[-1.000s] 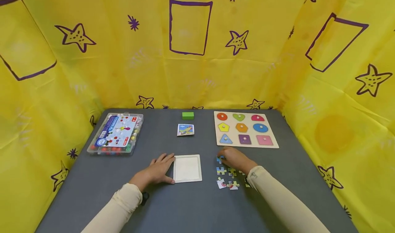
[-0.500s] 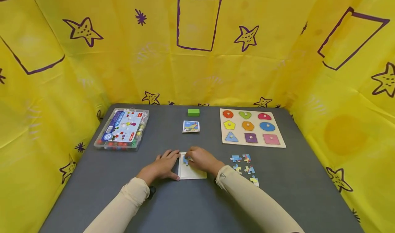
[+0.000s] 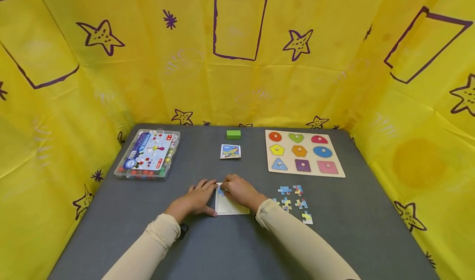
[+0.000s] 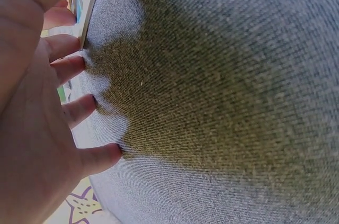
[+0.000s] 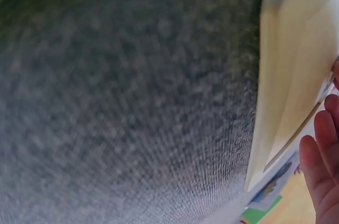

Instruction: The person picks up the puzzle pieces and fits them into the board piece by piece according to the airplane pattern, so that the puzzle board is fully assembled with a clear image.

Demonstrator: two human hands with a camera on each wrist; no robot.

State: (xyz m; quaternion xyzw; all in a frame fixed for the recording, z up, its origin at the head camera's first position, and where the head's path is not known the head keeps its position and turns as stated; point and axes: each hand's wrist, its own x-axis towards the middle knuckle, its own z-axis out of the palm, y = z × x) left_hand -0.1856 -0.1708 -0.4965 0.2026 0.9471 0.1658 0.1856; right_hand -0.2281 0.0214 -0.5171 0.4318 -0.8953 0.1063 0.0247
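Head view; right fingers [image 3: 227, 184] apparently curled

Left hand [image 3: 198, 198] palm down at the tray's [image 3: 230, 210] left edge, fingers spread and extended, thumb set apart at the tray's near-left corner. Left forearm [image 3: 146, 245] slants in from near left of the tray, sleeved to the wrist. Right hand [image 3: 240, 191] reaches over the tray, back uppermost, fingers bent down toward its far-left corner. Right wrist [image 3: 259, 202] just right of the tray; right forearm [image 3: 308, 241], also sleeved, angles from near right.
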